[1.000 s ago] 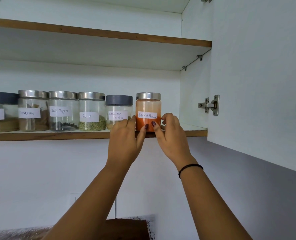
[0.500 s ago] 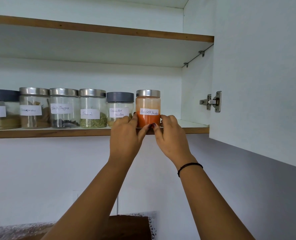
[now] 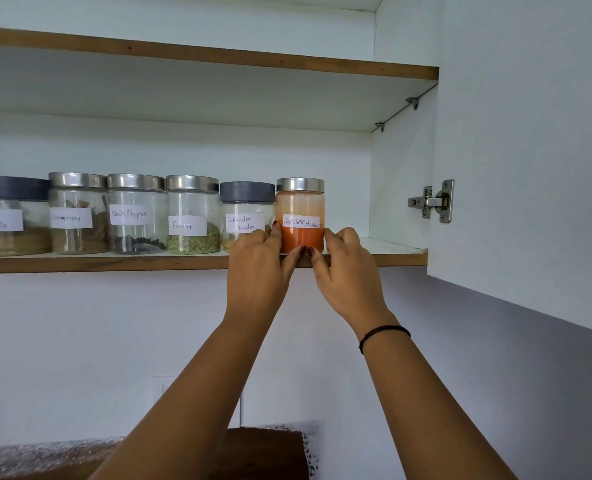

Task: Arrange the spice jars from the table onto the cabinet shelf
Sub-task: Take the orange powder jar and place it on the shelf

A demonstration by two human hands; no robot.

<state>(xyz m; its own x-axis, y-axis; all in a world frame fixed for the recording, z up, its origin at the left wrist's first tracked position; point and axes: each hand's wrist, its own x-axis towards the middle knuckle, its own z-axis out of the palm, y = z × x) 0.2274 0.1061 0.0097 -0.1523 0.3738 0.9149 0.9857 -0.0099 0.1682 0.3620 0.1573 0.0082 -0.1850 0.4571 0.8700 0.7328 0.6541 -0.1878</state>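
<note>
The Red Chilli Powder jar [image 3: 299,207] stands upright at the right end of the row on the cabinet shelf [image 3: 114,263], just beside the Coriander Powder jar [image 3: 246,202]. The left grip [image 3: 256,268] curls round its lower left side, thumb on the front near the base; the right grip [image 3: 348,275] curls round its lower right side likewise. Further left stand the Fennel jar [image 3: 192,211], Black Pepper jar [image 3: 137,202] and Cinnamon jar [image 3: 78,202]

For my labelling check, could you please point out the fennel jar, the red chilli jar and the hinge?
fennel jar [image 3: 187,225]: head view, on its paper label.
red chilli jar [image 3: 301,222]: head view, on its paper label.
hinge [image 3: 433,201]: head view, on its metal arm.
</note>
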